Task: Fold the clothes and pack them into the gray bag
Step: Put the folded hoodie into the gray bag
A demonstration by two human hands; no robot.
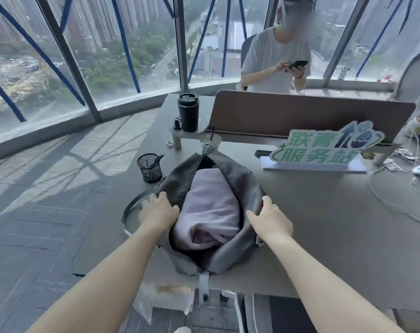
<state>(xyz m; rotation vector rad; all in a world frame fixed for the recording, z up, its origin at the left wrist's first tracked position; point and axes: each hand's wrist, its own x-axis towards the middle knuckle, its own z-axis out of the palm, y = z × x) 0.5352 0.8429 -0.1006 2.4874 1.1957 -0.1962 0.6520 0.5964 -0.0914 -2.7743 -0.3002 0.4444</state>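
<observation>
Floor-to-ceiling glass walls [132, 44] with slanted steel mullions and blue tape strips, city far below. Grey flat desk [324, 224] runs along them, matte top, brown rounded divider panel [300, 111] standing across the far side. Second person in a pale tee [274, 61] sits behind the panel, holding a dark phone [298, 64].

Gray bag [237, 179] sits at the near desk edge, soft woven fabric, barrel-shaped, top zip fully parted end to end. Folded pale lilac garment [211, 205], fuzzy towel-like knit, lies inside and fills the opening.

Left hand [158, 210] grips the left lip of the opening, fingers curled over the fabric edge. Right hand [270, 218] grips the right lip, fingers wrapped over the side, thumb along the rim. Both hold the mouth spread apart.

Smaller stuff: green-and-white cut-out sign [322, 147] right of the bag, black cylindrical tumbler [188, 111] on a low riser, black wire-mesh pen cup [149, 167] just left of the bag, white cables [396, 200] far right.
</observation>
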